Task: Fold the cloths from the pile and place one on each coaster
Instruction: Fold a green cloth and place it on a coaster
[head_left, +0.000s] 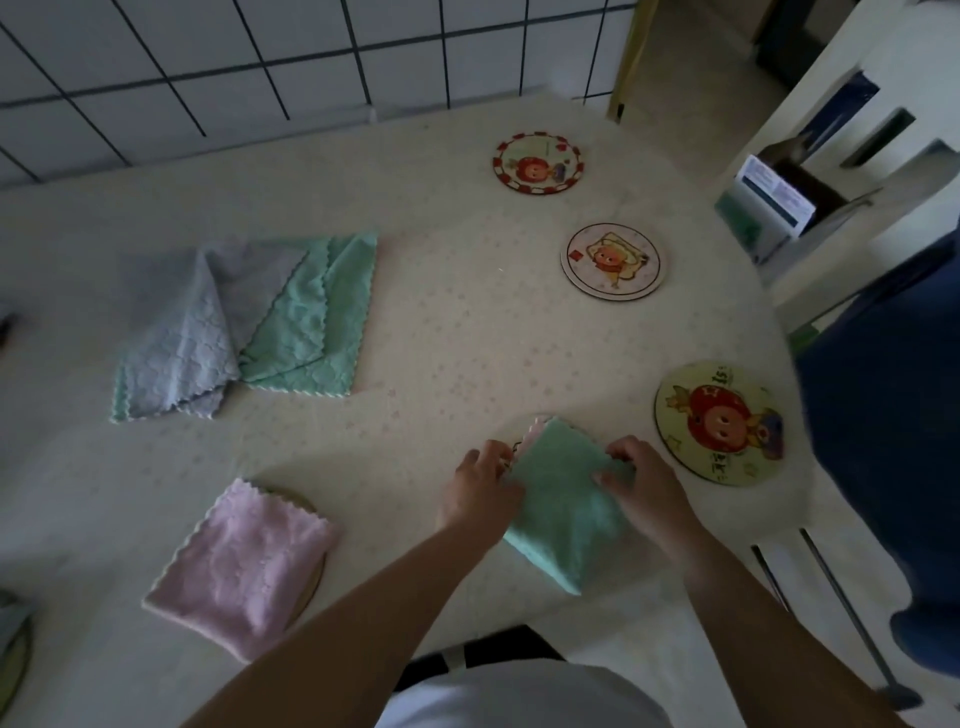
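Here, both hands on a plush, scallop-edged green cloth.

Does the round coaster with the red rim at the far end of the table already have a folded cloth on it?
No, the red-rimmed round coaster lies bare, its cartoon print fully showing, with no cloth on it.

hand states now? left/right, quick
Left hand: fingers curled, pinching the left edge of the green folded cloth.
Right hand: fingers curled, pinching the cloth's right edge.
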